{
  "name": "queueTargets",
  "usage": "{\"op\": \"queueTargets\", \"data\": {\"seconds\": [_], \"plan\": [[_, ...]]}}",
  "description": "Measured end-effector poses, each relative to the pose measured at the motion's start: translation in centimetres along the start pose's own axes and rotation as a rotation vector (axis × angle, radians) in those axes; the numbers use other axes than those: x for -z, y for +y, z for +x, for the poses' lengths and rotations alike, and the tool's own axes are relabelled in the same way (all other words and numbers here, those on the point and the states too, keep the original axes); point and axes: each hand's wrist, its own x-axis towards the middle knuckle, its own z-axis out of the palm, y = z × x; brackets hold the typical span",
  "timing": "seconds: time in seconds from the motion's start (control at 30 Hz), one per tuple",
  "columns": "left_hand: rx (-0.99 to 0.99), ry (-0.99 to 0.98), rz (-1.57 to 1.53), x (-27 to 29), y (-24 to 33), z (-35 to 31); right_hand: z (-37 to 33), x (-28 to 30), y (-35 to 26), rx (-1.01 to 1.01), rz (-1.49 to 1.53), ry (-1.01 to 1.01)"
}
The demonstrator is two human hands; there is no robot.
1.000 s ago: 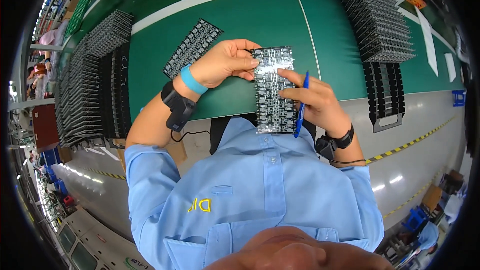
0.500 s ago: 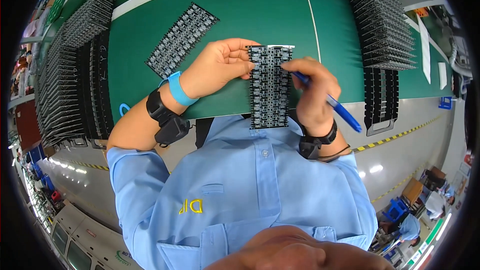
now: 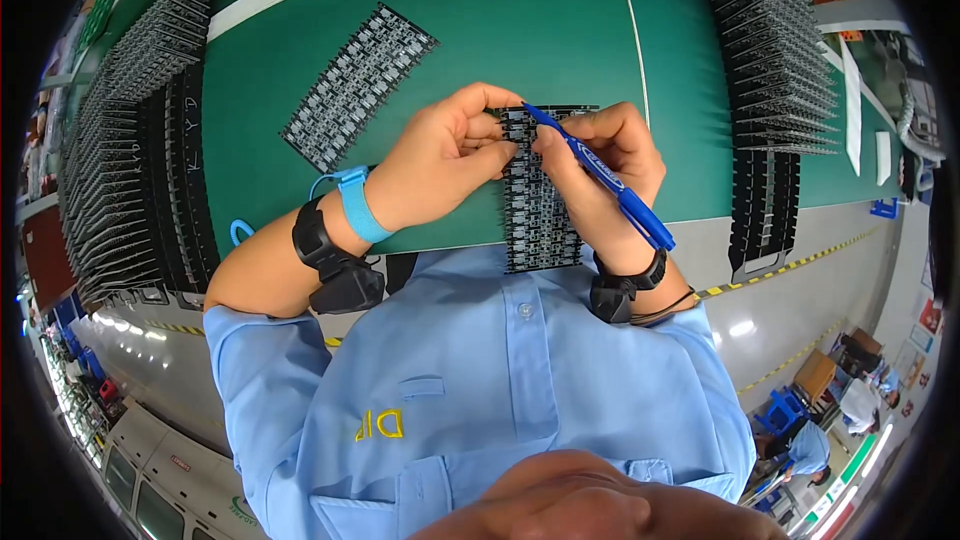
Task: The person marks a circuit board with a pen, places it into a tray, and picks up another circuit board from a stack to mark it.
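A dark circuit board panel [image 3: 540, 210], packed with rows of small components, stands out from the near edge of the green table in front of me. My left hand [image 3: 465, 135] pinches its upper left edge between thumb and fingers. Gripped in my right hand [image 3: 610, 160] is a blue marker pen [image 3: 600, 170], its tip touching or close to the panel's top edge by my left fingertips. The right fingers cover part of the panel's upper right. A second circuit board panel [image 3: 360, 85] lies slanted on the table, beyond my left forearm.
Black racks of upright panels stand at the left [image 3: 120, 180] and the right [image 3: 770, 60]. A white line [image 3: 635, 40] crosses the green table [image 3: 520, 30]. A blue coiled cord [image 3: 240, 230] hangs by my left wrist strap. Other people [image 3: 810, 450] are far off at lower right.
The marker pen has swung up, its tip now at the panel's top edge instead of beside the right fingers. My right hand has moved inward over the panel; the left keeps its pinch.
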Motion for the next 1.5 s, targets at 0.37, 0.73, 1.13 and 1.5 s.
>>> {"op": "queueTargets", "data": {"seconds": [0.37,0.73,1.13,1.5], "plan": [[0.0,0.017,-0.004,-0.3,0.0,-0.1,0.0,0.3,0.0,0.21,-0.244,-0.031],[0.004,0.01,-0.012,-0.3,0.0,0.1,0.2,0.1,0.4,0.304,-0.252,-0.022],[0.009,-0.026,0.013,0.0,-0.1,0.1,0.2,-0.1,0.3,0.301,-0.281,-0.042],[0.032,-0.033,0.005,0.0,0.2,0.0,0.2,0.0,0.6,0.296,-0.288,-0.051]]}}
